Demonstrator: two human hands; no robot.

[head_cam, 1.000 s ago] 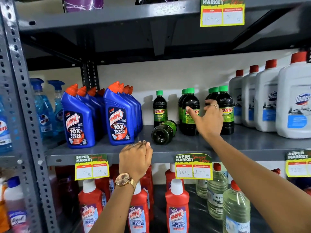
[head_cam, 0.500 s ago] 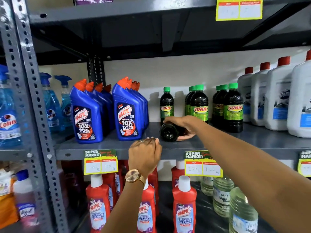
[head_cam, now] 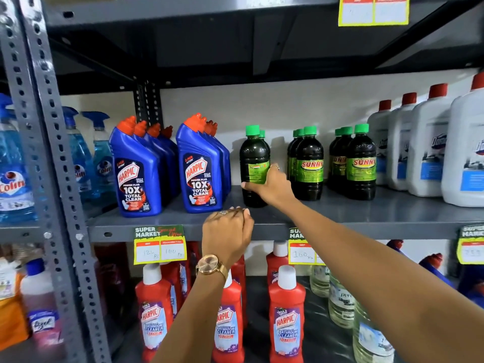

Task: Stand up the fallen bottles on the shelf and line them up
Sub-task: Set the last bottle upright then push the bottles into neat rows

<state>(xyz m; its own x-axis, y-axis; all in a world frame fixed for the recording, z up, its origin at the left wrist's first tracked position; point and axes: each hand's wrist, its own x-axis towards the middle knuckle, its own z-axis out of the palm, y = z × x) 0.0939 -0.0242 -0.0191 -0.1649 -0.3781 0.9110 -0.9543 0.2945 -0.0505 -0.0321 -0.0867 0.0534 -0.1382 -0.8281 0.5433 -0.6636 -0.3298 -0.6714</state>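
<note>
A dark Sunny bottle with a green cap (head_cam: 252, 155) stands upright on the grey middle shelf (head_cam: 340, 216), in front of another of its kind. My right hand (head_cam: 269, 183) is wrapped around its lower half, its label turned away from me. Two more rows of the same dark bottles (head_cam: 309, 163) (head_cam: 360, 163) stand upright to the right. My left hand (head_cam: 226, 235) rests in a loose fist on the shelf's front edge, holding nothing.
Blue Harpic bottles (head_cam: 199, 171) stand in two rows left of the held bottle, and blue spray bottles (head_cam: 102, 155) beyond them. White jugs (head_cam: 429, 142) fill the right end. Red Harpic bottles (head_cam: 286, 318) and clear bottles (head_cam: 340, 302) stand on the shelf below.
The dark bottle that lay on its side has been gripped by my right hand and turned upright. My left hand has stayed on the shelf edge.
</note>
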